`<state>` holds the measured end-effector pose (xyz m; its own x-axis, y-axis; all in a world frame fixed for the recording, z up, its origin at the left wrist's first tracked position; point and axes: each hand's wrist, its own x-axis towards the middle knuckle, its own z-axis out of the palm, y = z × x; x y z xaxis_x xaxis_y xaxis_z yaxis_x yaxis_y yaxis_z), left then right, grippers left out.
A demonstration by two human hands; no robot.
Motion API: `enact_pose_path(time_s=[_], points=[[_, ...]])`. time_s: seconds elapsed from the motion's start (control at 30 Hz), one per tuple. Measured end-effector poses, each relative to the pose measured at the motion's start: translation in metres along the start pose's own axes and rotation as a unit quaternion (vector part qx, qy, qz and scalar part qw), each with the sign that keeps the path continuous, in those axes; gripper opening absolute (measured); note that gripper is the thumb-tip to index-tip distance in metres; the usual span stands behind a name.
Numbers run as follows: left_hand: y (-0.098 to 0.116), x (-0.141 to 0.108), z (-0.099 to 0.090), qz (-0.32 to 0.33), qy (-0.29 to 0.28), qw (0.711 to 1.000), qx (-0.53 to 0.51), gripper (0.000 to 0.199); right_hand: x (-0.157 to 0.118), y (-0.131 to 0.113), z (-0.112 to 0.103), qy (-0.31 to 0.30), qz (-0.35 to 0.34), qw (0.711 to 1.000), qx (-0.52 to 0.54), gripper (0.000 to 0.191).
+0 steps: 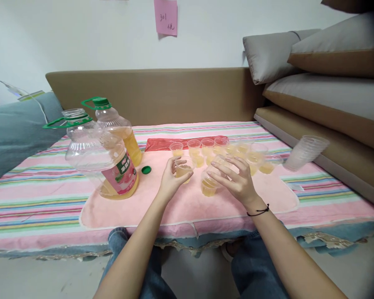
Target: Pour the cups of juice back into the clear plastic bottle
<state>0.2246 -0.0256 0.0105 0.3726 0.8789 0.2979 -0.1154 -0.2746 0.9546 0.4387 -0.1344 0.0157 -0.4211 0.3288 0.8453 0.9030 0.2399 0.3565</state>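
My left hand (175, 176) is wrapped round a clear plastic cup (183, 171) with pale yellow liquid in it. Fingers curved, my right hand (233, 177) holds a clear cup (220, 163) over the mouth of another cup (208, 187), which stands on the pink mat and holds yellow liquid. Behind both hands, several clear cups of the same liquid stand close together, among them one at the back left (176, 148) and one at the right (266, 167).
Two large bottles, an uncapped one (120, 174) and a green-capped one (132, 143), stand at the left. A green cap (146, 170) lies beside them. Nested cups (307, 153) lean at the right, near stacked cushions (330, 99). Red plastic (158, 143) lies behind the cups.
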Motion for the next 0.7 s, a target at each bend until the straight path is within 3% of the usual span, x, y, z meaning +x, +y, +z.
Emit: enact_pose_path(time_s=[0.17,0.37,0.7], points=[[-0.001,-0.001,-0.003,0.005,0.000,1.000,0.007,0.065,-0.010,0.002,0.003,-0.064,0.028,0.996,0.052,0.042],[0.000,-0.002,-0.003,0.005,-0.005,1.000,0.009,0.064,-0.012,-0.001,0.007,-0.044,0.051,0.997,0.049,0.048],[0.003,-0.004,0.004,0.004,-0.009,1.000,0.021,0.064,-0.023,-0.006,0.005,-0.011,0.251,0.967,0.044,0.049]])
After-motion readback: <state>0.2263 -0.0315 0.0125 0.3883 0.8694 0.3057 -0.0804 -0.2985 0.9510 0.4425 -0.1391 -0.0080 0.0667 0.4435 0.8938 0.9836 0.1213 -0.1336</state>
